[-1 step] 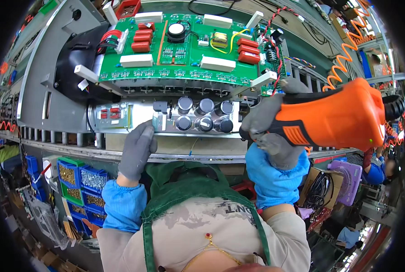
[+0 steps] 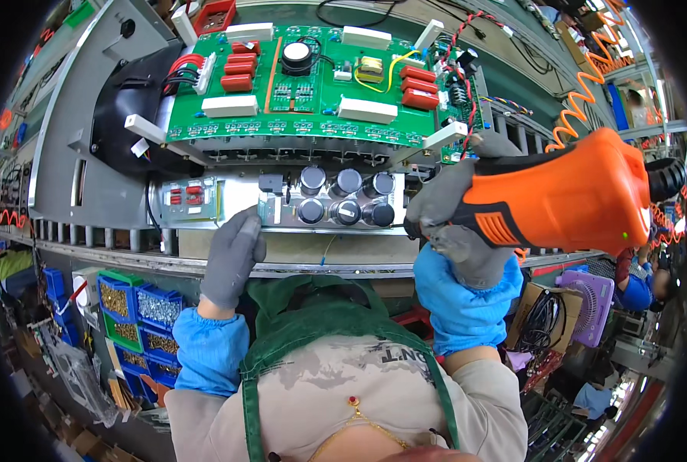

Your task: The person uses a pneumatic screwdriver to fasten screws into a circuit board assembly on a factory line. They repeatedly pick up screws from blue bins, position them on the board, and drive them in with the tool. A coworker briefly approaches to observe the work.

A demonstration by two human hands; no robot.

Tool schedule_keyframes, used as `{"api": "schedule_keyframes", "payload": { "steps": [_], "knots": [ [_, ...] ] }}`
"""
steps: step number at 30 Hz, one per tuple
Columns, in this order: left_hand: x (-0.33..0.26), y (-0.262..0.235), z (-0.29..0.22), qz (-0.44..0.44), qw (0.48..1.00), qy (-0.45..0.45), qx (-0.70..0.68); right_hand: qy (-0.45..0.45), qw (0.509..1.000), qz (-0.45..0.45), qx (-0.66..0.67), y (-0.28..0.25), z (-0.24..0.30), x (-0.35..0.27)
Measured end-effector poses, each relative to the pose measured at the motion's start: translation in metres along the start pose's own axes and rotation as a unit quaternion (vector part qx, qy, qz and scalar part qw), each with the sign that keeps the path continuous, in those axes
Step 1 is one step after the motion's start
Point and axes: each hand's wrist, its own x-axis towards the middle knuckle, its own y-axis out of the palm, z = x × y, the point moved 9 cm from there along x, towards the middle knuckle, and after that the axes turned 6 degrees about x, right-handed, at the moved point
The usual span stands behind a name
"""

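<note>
Clamped around orange power tool (image 2: 551, 202) with right hand (image 2: 460, 223), at right of black cylinders (image 2: 348, 183). Apparently touching metal plate (image 2: 239, 191) at near edge with left hand (image 2: 234, 258); can't tell if pinching. Hardly changed just now, suggesting steady holding.

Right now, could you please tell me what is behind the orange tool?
Past the orange tool, a coiled orange cord and rollers show; whatever it and the right hand cover is hidden.

Left of the purple fan (image 2: 590, 309) sat a cardboard box (image 2: 571, 314); above the fan, a metal frame (image 2: 666, 126); far to its left, blue bins (image 2: 159, 324).
</note>
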Motion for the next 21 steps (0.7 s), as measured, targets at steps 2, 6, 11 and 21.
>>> {"api": "schedule_keyframes", "payload": {
  "steps": [2,6,11,21],
  "knots": [
    [0.002,0.001,-0.002,0.014,1.0,0.009,0.001,-0.001,1.0,-0.001,-0.008,0.003,0.001,-0.001],
    [0.006,0.0,0.008,0.038,0.999,-0.012,0.012,-0.011,0.999,-0.023,-0.019,0.005,0.008,-0.015],
    [0.011,-0.002,0.002,0.058,0.997,-0.008,0.054,-0.027,0.998,-0.049,-0.028,0.003,0.018,-0.02],
    [0.015,0.0,-0.001,0.097,0.994,-0.022,0.04,-0.032,0.994,-0.091,-0.056,0.005,0.02,-0.021]
  ]
}}
